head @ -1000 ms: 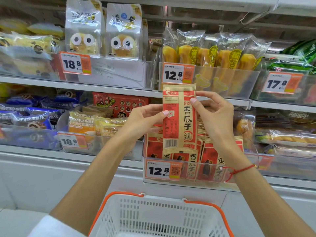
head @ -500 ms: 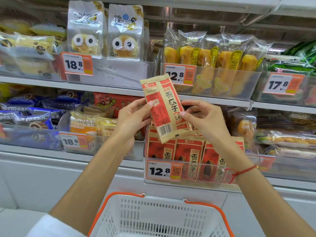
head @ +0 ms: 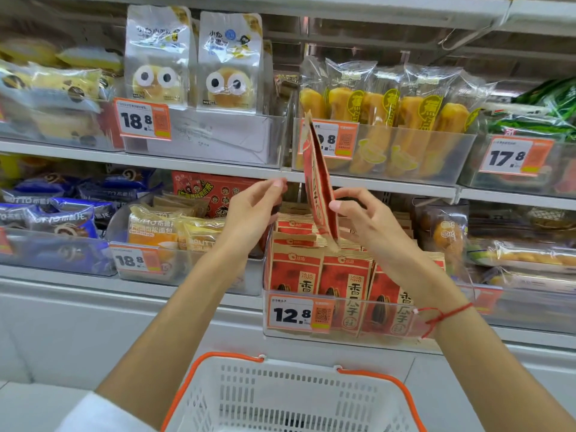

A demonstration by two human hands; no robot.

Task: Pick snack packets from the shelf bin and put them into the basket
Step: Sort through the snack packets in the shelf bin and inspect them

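Observation:
A red and tan snack packet (head: 318, 182) is up in front of the shelf, turned edge-on to me. My right hand (head: 367, 219) pinches its lower part between thumb and fingers. Just left of the packet, my left hand (head: 252, 210) hangs with relaxed fingers and touches nothing. Below both hands, a clear shelf bin (head: 343, 333) with a 12.8 price tag holds several more of the same packets (head: 346, 275) standing upright. The white basket (head: 280, 397) with orange handles is at the bottom middle, under the bin.
Clear bins of other snacks fill the shelves: blue packets (head: 59, 219) and yellow bread packs (head: 162, 229) to the left, long yellow cakes (head: 405, 120) and white pouches (head: 193, 57) above. A white shelf base runs behind the basket.
The packet has turned from face-on to edge-on. My left hand has let go of it and drawn a little left; my right hand alone keeps hold.

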